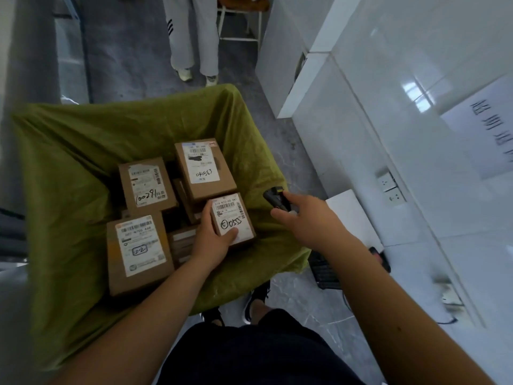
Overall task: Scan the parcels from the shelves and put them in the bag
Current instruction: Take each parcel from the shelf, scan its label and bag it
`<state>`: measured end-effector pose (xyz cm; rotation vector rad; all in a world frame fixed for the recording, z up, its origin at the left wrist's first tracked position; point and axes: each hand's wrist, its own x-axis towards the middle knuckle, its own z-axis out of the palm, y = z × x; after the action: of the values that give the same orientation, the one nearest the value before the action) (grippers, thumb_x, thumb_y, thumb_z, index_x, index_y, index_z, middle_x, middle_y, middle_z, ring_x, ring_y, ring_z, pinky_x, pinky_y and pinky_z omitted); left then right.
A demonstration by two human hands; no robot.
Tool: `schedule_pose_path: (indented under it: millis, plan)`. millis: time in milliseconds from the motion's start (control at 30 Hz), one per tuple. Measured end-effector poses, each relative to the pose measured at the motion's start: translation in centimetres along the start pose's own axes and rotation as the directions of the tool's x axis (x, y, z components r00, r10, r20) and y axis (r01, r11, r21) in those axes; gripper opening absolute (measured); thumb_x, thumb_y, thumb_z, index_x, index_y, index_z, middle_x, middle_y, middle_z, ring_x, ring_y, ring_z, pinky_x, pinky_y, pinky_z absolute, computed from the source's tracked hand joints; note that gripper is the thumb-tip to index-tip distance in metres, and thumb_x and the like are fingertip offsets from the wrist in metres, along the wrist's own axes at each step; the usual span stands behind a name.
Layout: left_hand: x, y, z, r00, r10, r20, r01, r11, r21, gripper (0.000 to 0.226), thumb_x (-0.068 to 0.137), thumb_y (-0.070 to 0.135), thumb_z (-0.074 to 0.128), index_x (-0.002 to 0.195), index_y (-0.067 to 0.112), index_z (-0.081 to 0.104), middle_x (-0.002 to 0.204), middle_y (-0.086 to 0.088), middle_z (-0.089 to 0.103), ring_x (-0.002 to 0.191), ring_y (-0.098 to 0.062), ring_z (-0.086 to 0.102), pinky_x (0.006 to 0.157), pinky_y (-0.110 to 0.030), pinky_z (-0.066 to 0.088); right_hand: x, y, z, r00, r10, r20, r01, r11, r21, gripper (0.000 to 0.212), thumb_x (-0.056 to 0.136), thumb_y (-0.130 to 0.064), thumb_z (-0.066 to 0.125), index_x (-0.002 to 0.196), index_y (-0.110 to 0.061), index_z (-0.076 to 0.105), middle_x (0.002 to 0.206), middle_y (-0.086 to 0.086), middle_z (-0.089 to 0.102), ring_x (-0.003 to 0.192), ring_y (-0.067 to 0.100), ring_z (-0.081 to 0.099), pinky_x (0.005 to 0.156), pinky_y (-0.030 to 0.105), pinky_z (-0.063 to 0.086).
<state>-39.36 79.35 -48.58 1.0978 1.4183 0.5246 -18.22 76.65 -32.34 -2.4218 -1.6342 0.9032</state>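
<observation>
My left hand [212,241] grips a small parcel [232,218] over the green bag [83,140], label up, while my right hand [302,215] holds the black scanner [273,200] just beside it. Several scanned-looking boxes [144,184] already lie inside; the shelves are out of view, so I cannot tell how many parcels are left.

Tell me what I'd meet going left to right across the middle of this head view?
Green bag → parcel marked 2-2 → left hand → small parcel it grips → right hand holding the scanner → wall socket.
</observation>
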Motion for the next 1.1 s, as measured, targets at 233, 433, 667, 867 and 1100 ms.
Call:
schedule_pose_path:
  millis: [233, 433, 667, 867, 1100]
  plan:
    - [0.6, 1.0, 1.6, 0.999, -0.013, -0.052, 0.014, 1.000, 0.016, 0.104, 0.090, 0.019, 0.083, 0.167, 0.031, 0.013, 0.164, -0.006, 0.038, 0.149, -0.029, 0.040, 0.121, -0.053, 0.037, 1.2, 0.9, -0.8, 0.997, -0.070, 0.046, 0.073, 0.994, -0.081, 0.068, 0.094, -0.062, 0.059, 0.154, -0.035, 0.044, 0.112, -0.002, 0.065, 0.082, 0.009, 0.061, 0.071, 0.034, 0.055]
    - [0.2, 1.4, 1.9, 0.995, -0.038, -0.088, 0.039, 0.999, 0.010, 0.102, 0.090, 0.018, 0.082, 0.165, 0.036, 0.016, 0.162, -0.002, 0.042, 0.145, -0.027, 0.044, 0.114, -0.049, 0.042, 3.4, 1.5, -1.3, 0.980, -0.146, 0.136, 0.160, 0.982, -0.098, 0.074, 0.093, -0.064, 0.058, 0.157, -0.033, 0.039, 0.133, 0.003, 0.065, 0.093, 0.016, 0.063, 0.081, 0.041, 0.058]
    - [-2.1, 2.5, 2.4, 0.958, -0.013, -0.285, 0.078, 0.972, 0.220, 0.093, 0.090, 0.033, 0.082, 0.163, 0.037, 0.024, 0.165, -0.001, 0.031, 0.135, -0.016, 0.046, 0.107, -0.040, 0.043, 6.1, 2.6, -1.8, 0.914, -0.330, 0.234, 0.358, 0.930, -0.085, 0.066, 0.093, -0.062, 0.059, 0.151, -0.035, 0.046, 0.131, 0.002, 0.064, 0.104, 0.022, 0.064, 0.090, 0.046, 0.057]
    - [-7.6, 4.3, 4.6, 0.886, -0.034, -0.463, 0.217, 0.912, 0.347, 0.081, 0.090, 0.044, 0.079, 0.159, 0.039, 0.037, 0.166, 0.001, 0.032, 0.146, -0.025, 0.042, 0.117, -0.046, 0.043, 7.8, 3.4, -1.8, 0.799, -0.506, 0.324, 0.554, 0.830, -0.071, 0.070, 0.094, -0.065, 0.057, 0.156, -0.035, 0.041, 0.136, 0.000, 0.062, 0.112, 0.023, 0.062, 0.085, 0.039, 0.054]
    - [-16.4, 5.9, 6.9, 0.719, -0.038, -0.694, 0.338, 0.892, 0.301, 0.080, 0.091, 0.050, 0.077, 0.159, 0.035, 0.039, 0.167, 0.000, 0.033, 0.148, -0.026, 0.039, 0.118, -0.046, 0.040, 7.0, 1.9, -2.5, 0.619, -0.663, 0.421, 0.759, 0.642, -0.106, 0.073, 0.095, -0.072, 0.048, 0.159, -0.039, 0.032, 0.131, 0.008, 0.054, 0.108, 0.029, 0.059, 0.080, 0.038, 0.049]
